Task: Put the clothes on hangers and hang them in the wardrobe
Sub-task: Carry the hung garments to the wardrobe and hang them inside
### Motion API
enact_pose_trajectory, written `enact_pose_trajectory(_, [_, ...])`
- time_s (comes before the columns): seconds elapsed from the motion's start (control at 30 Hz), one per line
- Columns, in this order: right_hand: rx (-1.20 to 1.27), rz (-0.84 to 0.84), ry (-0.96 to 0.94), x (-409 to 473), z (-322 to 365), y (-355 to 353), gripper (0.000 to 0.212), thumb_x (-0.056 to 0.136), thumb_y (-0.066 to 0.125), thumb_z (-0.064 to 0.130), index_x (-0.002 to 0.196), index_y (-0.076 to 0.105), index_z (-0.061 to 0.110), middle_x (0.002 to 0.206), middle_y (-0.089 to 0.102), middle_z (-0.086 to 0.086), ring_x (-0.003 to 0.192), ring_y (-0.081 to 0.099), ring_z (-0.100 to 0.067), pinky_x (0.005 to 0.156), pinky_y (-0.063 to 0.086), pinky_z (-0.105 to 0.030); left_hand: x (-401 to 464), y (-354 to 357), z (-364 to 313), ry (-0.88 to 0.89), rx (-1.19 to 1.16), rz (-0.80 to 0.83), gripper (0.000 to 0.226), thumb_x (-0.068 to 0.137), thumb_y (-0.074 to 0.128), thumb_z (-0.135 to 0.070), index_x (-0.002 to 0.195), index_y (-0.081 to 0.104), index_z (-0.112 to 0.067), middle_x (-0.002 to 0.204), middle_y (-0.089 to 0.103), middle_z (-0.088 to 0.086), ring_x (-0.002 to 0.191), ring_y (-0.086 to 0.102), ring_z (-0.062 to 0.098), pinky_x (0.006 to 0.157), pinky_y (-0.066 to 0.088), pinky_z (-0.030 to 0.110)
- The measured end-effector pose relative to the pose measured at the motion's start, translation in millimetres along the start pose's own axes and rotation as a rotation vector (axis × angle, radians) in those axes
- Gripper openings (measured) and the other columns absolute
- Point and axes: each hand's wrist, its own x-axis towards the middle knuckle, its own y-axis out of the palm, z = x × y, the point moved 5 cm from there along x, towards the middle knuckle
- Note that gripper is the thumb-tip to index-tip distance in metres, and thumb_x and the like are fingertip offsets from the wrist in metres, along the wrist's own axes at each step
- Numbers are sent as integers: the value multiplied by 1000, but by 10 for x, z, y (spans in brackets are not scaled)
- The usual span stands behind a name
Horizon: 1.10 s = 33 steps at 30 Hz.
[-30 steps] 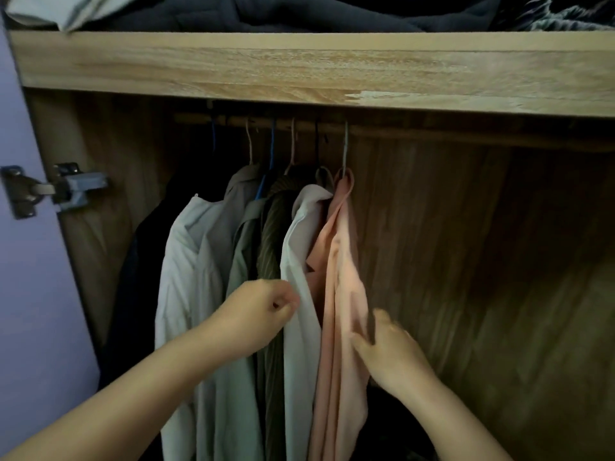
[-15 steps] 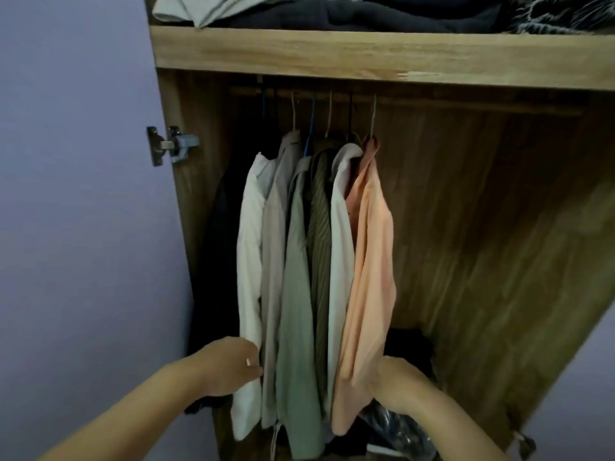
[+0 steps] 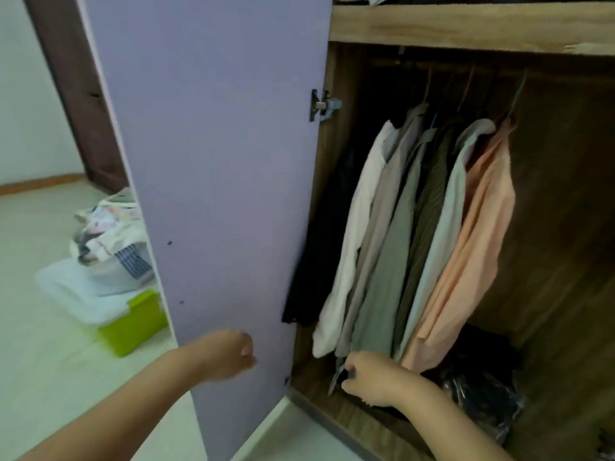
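Several shirts hang on hangers from the wardrobe rail: a black garment (image 3: 319, 254), a cream shirt (image 3: 352, 227), a beige one (image 3: 382, 207), a grey-green one (image 3: 389, 271), a dark striped one (image 3: 429, 207), a pale grey one (image 3: 449, 221) and a peach shirt (image 3: 479, 234) at the right end. My right hand (image 3: 369, 377) is just below their hems with its fingers curled, and I see nothing held in it. In front of the open door's lower part, my left hand (image 3: 226, 356) is curled like a fist and holds nothing.
The lilac wardrobe door (image 3: 216, 161) stands open on my left. A pile of clothes (image 3: 109, 247) lies on the floor behind it, beside a green box (image 3: 133, 324). Dark bags (image 3: 482, 387) fill the wardrobe floor. A wooden shelf (image 3: 466, 28) runs above the rail.
Both hands have let go of the hanging shirts and dropped below them. My view has pulled back and swung left, showing the door and the floor pile.
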Motion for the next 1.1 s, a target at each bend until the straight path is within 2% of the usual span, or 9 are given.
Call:
enact_pose_trajectory(0.17, [-155, 47, -174, -62, 646, 325, 44, 97, 45, 31, 135, 43, 11, 137, 47, -8, 121, 48, -24, 100, 42, -33, -742, 431, 477, -191, -102, -15, 34, 96, 43, -36, 121, 56, -17, 127, 56, 3, 117, 52, 21, 92, 40, 25])
enact_pose_trajectory(0.47, [-366, 179, -464, -381, 2027, 1053, 41, 96, 46, 29, 133, 44, 13, 136, 46, -7, 120, 48, -25, 96, 41, -32, -2248, 1079, 1354, -543, -243, -18, 38, 97, 40, -39, 126, 52, -18, 130, 53, 4, 120, 49, 20, 96, 38, 27])
enact_pose_trajectory(0.63, [-504, 206, -616, -652, 2947, 1560, 41, 95, 45, 28, 134, 43, 14, 133, 47, -6, 114, 52, -22, 82, 41, -27, -3165, 1469, 1917, -729, -344, -41, 38, 95, 43, -40, 125, 53, -19, 131, 53, 3, 120, 49, 20, 95, 38, 26])
enact_pose_trajectory(0.7, [-560, 203, -680, -781, 3367, 1814, 43, 95, 45, 30, 135, 43, 15, 136, 45, -6, 119, 49, -23, 88, 41, -28, -3597, 1599, 2123, -794, -373, -51, 37, 95, 43, -38, 124, 54, -17, 131, 53, 3, 120, 50, 21, 93, 38, 25])
enact_pose_trajectory(0.77, [-609, 193, -748, -946, 3794, 2083, 44, 95, 45, 31, 136, 42, 16, 141, 42, -5, 125, 45, -22, 96, 38, -27, -4062, 1739, 2333, -856, -389, -35, 36, 95, 43, -35, 118, 58, -12, 126, 57, 8, 116, 53, 24, 90, 41, 26])
enact_pose_trajectory(0.9, [-649, 238, -861, -1299, 4591, 2732, 46, 95, 45, 33, 138, 39, 18, 143, 40, -5, 127, 44, -21, 97, 37, -24, -5023, 2136, 2825, -976, -449, -22, 31, 92, 45, -28, 89, 62, -3, 104, 61, 20, 92, 57, 30, 83, 45, 32])
enact_pose_trajectory(0.97, [-676, 275, -911, -1478, 4942, 3092, 46, 95, 45, 34, 138, 39, 18, 143, 40, -4, 127, 45, -21, 98, 37, -25, -5508, 2335, 3025, -1045, -506, -51, 27, 92, 45, -27, 92, 62, -6, 101, 59, 17, 87, 53, 22, 75, 40, 24])
enact_pose_trajectory(1.03, [-713, 317, -960, -1663, 5237, 3435, 47, 94, 46, 35, 138, 39, 19, 142, 42, -4, 125, 46, -21, 99, 38, -26, -5926, 2602, 3179, -1099, -595, -55, 25, 94, 44, -27, 96, 60, -8, 96, 53, 8, 86, 49, 19, 65, 35, 25])
enact_pose_trajectory(1.1, [-757, 359, -1003, -1839, 5495, 3753, 47, 94, 46, 35, 138, 40, 19, 141, 42, -5, 125, 46, -21, 99, 37, -25, -6283, 2913, 3316, -1149, -669, -58, 23, 94, 44, -27, 75, 48, -16, 86, 41, 1, 71, 43, 16, 53, 27, 23])
